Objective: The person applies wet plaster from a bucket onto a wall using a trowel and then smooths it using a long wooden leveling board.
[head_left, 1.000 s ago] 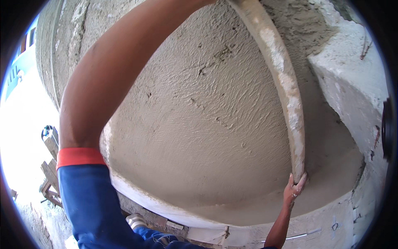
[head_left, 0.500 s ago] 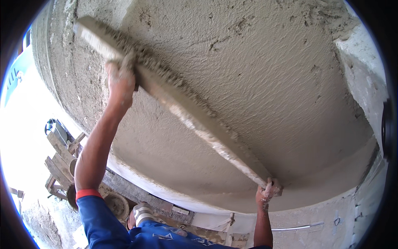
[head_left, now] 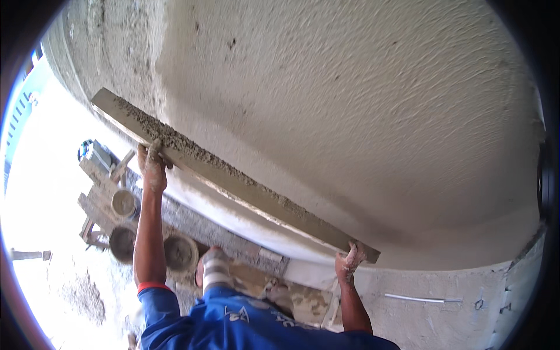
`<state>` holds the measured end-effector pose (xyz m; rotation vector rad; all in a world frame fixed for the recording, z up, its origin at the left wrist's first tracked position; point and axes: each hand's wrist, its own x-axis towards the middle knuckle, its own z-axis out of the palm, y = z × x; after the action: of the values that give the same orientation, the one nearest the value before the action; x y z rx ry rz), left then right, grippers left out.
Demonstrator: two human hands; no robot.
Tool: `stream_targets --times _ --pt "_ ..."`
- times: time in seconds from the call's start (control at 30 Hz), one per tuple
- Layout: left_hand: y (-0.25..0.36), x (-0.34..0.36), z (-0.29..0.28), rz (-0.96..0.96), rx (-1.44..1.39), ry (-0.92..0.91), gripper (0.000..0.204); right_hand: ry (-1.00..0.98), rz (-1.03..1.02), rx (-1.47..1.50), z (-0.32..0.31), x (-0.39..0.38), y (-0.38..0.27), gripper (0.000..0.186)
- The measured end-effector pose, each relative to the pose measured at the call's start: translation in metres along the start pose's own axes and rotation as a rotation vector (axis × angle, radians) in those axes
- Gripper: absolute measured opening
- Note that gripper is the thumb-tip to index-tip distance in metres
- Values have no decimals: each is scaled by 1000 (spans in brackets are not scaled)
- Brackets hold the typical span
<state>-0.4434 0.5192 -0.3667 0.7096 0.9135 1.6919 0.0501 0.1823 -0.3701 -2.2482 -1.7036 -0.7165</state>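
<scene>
A long, straight screed board point(head_left: 265, 205) slants across the view, its left end farther up than its right. My left hand point(head_left: 153, 167) is closed around its lower edge toward the left end, thumb over the face. Close to the right end, my right hand point(head_left: 351, 261) grips the board too. Crumbly wet mortar point(head_left: 175, 139) lies along the board's upper side, thickest on the left. Beyond it spreads a freshly plastered wall point(head_left: 350, 99), smooth low down and ridged higher up. A shadow beside the board suggests it is off the plaster.
Below left stand a small bucket point(head_left: 124, 203) and two round tubs, one dark point(head_left: 122, 242) and one holding grey mix point(head_left: 180, 253), near a rough wooden bench point(head_left: 93, 205). A pale rod point(head_left: 417, 298) lies at lower right. Loose sand point(head_left: 84, 294) is heaped at lower left.
Both hands have brought the screed board down, its left end most, with mortar still on it. Plaster it had been against now shows a smoother surface.
</scene>
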Motion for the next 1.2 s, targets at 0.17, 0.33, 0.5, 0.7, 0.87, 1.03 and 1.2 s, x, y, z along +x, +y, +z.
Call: stream_targets --times 0.17,0.33,0.5,0.7,0.87,1.03,1.2 --pt "24 -55 -48 -109 -48 25 27 27 -37 46 2 -21 -4 53" --pt "29 -117 -86 -185 -3 196 28 -166 22 62 7 -63 2 47" --pt "68 -199 -120 -107 39 316 39 -216 -25 227 38 -92 -18 41" --pt "120 -294 -152 89 -86 641 42 -453 -84 523 87 -123 -75 48" --pt "175 -357 -139 351 -105 865 42 -579 -348 734 118 -143 -140 48" --pt "212 -391 -147 626 152 1020 36 -607 -425 903 144 -171 -232 50" --pt "240 -408 -143 726 236 1021 34 -709 -558 979 153 -202 -330 53"
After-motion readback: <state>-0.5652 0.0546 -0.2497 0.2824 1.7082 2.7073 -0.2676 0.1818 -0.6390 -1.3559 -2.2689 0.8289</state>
